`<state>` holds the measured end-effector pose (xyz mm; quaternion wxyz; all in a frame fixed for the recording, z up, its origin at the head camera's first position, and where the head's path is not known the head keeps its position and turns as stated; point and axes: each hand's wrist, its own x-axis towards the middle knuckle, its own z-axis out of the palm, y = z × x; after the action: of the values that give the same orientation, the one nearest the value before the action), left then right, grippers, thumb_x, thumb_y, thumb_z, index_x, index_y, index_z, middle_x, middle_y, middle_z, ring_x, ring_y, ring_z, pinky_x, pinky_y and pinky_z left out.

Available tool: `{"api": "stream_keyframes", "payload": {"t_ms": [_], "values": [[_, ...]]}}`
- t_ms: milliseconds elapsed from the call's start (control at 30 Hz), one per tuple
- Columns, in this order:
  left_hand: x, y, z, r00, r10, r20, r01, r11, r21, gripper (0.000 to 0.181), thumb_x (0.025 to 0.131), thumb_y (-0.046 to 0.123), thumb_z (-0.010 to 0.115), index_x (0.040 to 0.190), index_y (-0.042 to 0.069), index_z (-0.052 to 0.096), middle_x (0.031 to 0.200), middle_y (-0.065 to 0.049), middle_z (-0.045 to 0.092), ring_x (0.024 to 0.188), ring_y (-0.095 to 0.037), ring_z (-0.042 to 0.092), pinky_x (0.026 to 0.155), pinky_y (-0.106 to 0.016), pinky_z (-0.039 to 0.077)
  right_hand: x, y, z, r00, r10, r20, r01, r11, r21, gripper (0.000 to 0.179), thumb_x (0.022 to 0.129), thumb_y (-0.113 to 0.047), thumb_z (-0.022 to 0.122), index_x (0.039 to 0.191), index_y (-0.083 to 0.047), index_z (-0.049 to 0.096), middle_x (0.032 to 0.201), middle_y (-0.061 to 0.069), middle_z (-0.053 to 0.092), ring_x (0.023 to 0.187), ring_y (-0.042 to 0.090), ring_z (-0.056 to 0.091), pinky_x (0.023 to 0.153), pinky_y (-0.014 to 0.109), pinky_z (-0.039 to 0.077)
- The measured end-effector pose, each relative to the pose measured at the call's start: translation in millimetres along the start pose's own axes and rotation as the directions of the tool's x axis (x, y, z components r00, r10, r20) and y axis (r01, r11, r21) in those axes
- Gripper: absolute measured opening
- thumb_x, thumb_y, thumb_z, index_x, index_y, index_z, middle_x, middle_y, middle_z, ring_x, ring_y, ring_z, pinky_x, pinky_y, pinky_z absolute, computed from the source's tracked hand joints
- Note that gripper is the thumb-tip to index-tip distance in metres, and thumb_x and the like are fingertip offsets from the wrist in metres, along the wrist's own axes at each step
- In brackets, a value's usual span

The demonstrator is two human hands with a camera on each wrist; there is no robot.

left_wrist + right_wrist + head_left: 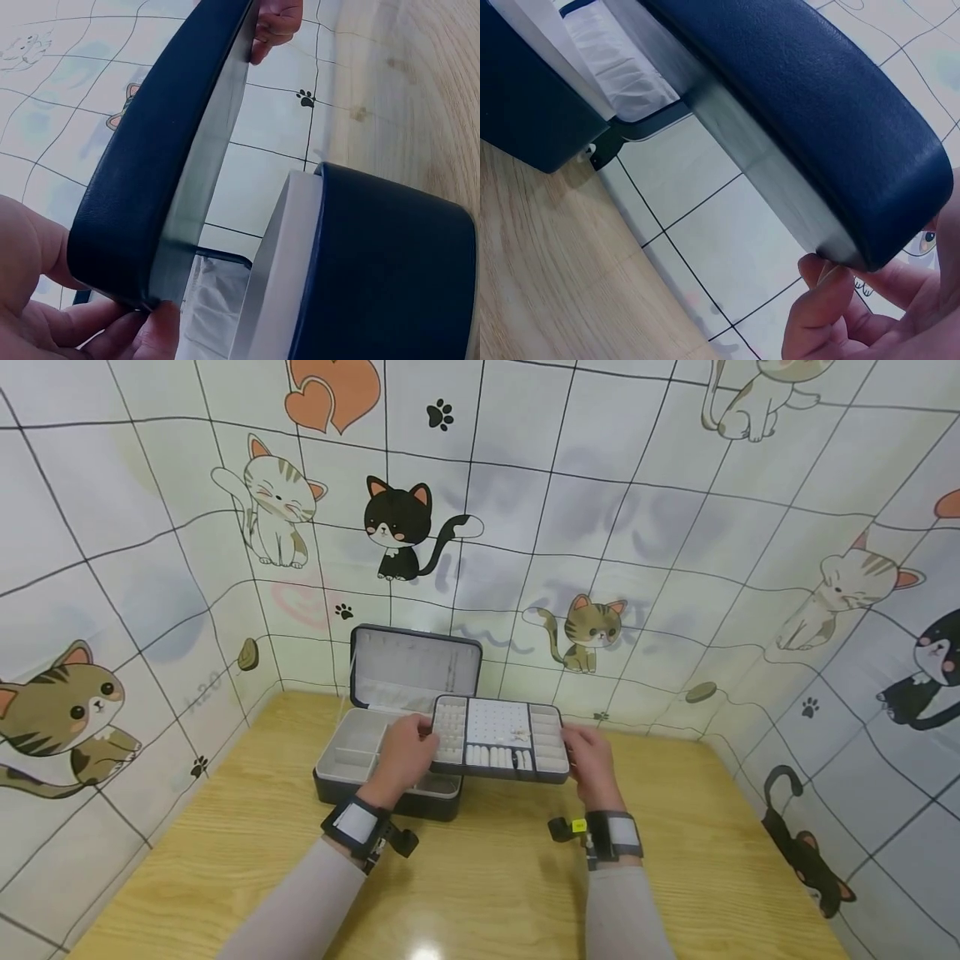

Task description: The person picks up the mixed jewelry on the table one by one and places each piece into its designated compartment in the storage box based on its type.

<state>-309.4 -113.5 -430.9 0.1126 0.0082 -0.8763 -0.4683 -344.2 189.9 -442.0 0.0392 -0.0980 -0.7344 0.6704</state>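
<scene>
A dark blue jewelry tray [510, 774] with light lining is held up in front of me by both hands. My left hand [405, 753] grips its left end, and my right hand [591, 762] grips the right end. The left wrist view shows left fingers [161, 330] curled under the tray's corner; right fingers [829, 304] pinch the opposite corner in the right wrist view. Ring rolls, small compartments and a few little earrings show in the tray. Behind and left of it stands the matching jewelry box [427, 807], its lid [416, 664] raised, the tray overlapping its right side.
The box rests on a wooden table [480, 877], with divided light compartments [356, 743] inside. Cat-patterned, tiled-print sheeting [495, 577] rises behind the table and along both sides. Each wrist carries a strapped camera, such as the left one [405, 842].
</scene>
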Motion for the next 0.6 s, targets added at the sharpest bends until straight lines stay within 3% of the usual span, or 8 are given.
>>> {"api": "stream_keyframes", "payload": {"t_ms": [300, 600], "values": [[-4.6, -7.9, -2.7, 0.999, -0.040, 0.037, 0.039, 0.999, 0.030, 0.041, 0.102, 0.018, 0.058, 0.136, -0.004, 0.062, 0.131, -0.021, 0.067, 0.115, -0.034, 0.062, 0.099, -0.051, 0.055, -1.9, 2, 7, 1.000, -0.020, -0.005, 0.020, 0.999, -0.029, 0.038, 0.105, -0.029, 0.061, 0.134, -0.005, 0.069, 0.128, 0.016, 0.065, 0.100, 0.022, 0.064, 0.076, 0.026, 0.058], [-3.9, -7.0, -7.8, 0.998, -0.046, 0.032, 0.044, 0.998, 0.045, 0.041, 0.102, 0.017, 0.058, 0.136, -0.005, 0.063, 0.129, -0.021, 0.069, 0.113, -0.034, 0.063, 0.098, -0.052, 0.056, -2.9, 1, 14, 1.000, -0.027, -0.011, 0.026, 0.999, -0.047, 0.037, 0.106, -0.028, 0.059, 0.136, -0.007, 0.067, 0.130, 0.016, 0.064, 0.102, 0.023, 0.062, 0.076, 0.027, 0.057]]}}
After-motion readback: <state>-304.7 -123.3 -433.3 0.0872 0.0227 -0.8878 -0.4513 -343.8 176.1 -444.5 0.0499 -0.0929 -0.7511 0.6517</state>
